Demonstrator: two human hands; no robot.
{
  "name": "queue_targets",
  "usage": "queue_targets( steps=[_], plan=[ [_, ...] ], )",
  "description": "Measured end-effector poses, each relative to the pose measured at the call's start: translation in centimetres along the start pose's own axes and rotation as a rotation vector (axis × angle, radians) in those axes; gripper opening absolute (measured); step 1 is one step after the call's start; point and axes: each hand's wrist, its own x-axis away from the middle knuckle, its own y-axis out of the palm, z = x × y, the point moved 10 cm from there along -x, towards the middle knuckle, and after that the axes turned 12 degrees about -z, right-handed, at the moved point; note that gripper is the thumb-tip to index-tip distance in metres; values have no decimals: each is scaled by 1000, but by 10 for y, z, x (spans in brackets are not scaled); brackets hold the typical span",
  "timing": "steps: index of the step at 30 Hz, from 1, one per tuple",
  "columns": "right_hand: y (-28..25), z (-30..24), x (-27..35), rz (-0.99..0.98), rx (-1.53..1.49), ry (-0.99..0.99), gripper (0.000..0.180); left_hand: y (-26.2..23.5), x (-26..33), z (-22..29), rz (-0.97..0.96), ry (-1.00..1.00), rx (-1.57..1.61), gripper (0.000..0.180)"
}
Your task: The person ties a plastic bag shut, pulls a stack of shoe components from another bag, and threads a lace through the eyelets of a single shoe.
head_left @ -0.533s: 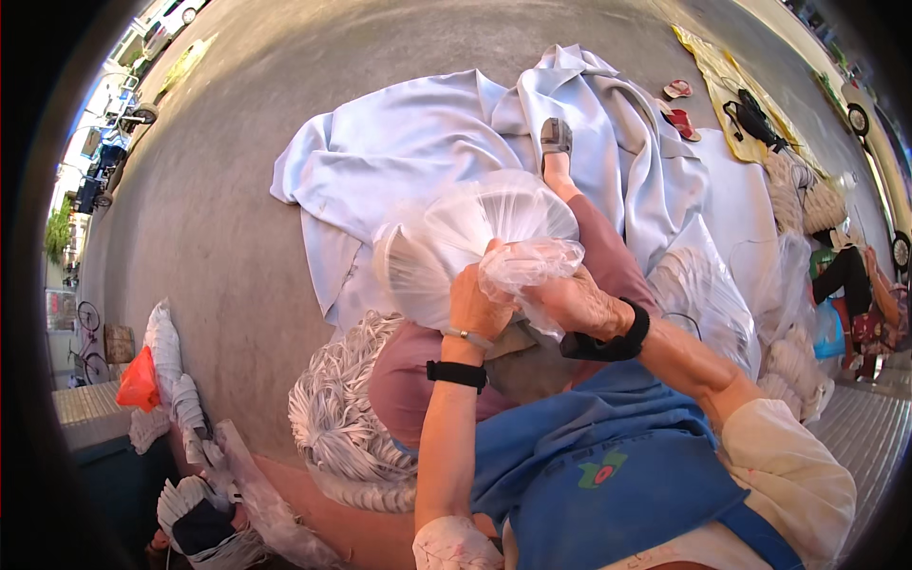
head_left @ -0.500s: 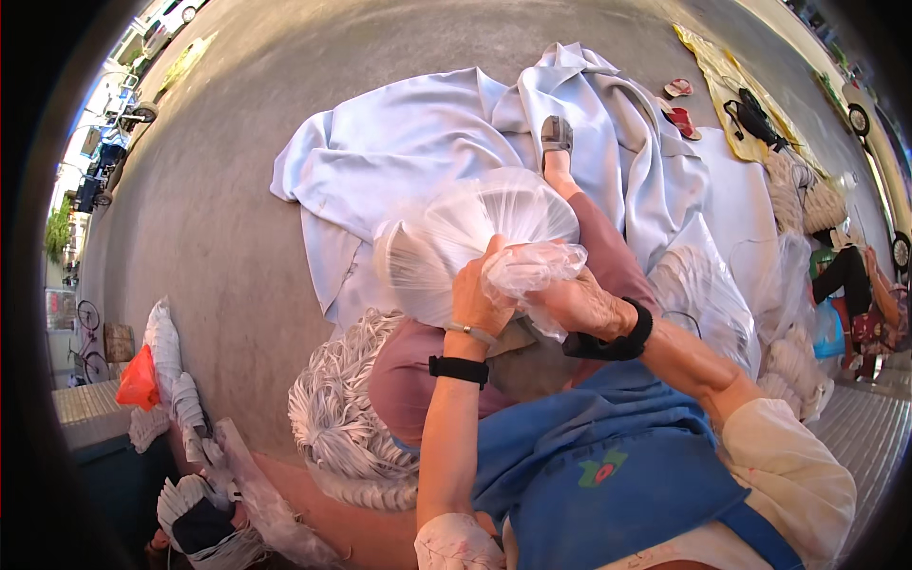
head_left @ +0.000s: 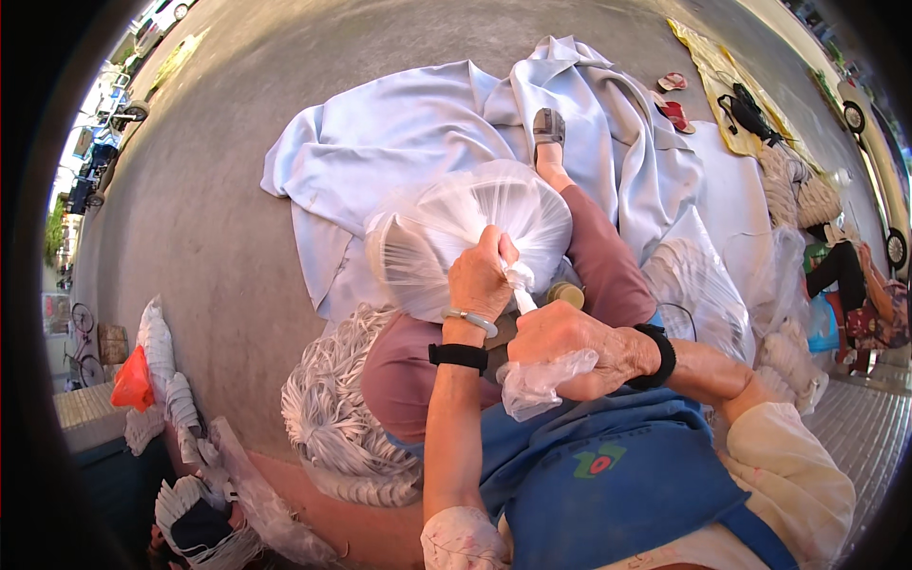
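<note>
Left hand (head_left: 478, 285) grips the clear bag (head_left: 456, 209)'s twisted neck (head_left: 520, 278), right hand (head_left: 579, 350) clenches its loose end (head_left: 540, 388) nearer; the bag sits just beyond, left of the right leg (head_left: 605, 245); pinching firmly, pulling evenly should spare the film

The right hand (head_left: 575, 350) hides part of the twisted plastic-bag neck (head_left: 520, 279); below the grip, the left sleeve (head_left: 463, 541) is cut off.

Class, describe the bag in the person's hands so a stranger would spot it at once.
Find the big pale cloth spread on the ground. At its near edge bulges a clear plastic bag. Unlike the other bag beside the right leg, its gathered neck is gripped by the left hand and right hand.
</note>
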Motion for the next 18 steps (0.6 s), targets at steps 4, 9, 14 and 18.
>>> queue_targets(
  steps=[4, 9, 14, 18],
  plan=[
    [-11, 16, 11, 105, -110, 58, 7, -9, 11, -6, 31, -66, -82, 16],
    [-54, 74, 61, 575, -474, 55, 16, -32, 29, 9, 58, 4, 58, 34],
    [-50, 108, 71, 742, -1146, -36, 18, -42, 35, 31, 103, 145, 77, 36],
    [-50, 113, 67, 793, -1302, -26, 21, -35, 35, 46, 155, 273, 43, 35]
  ],
)
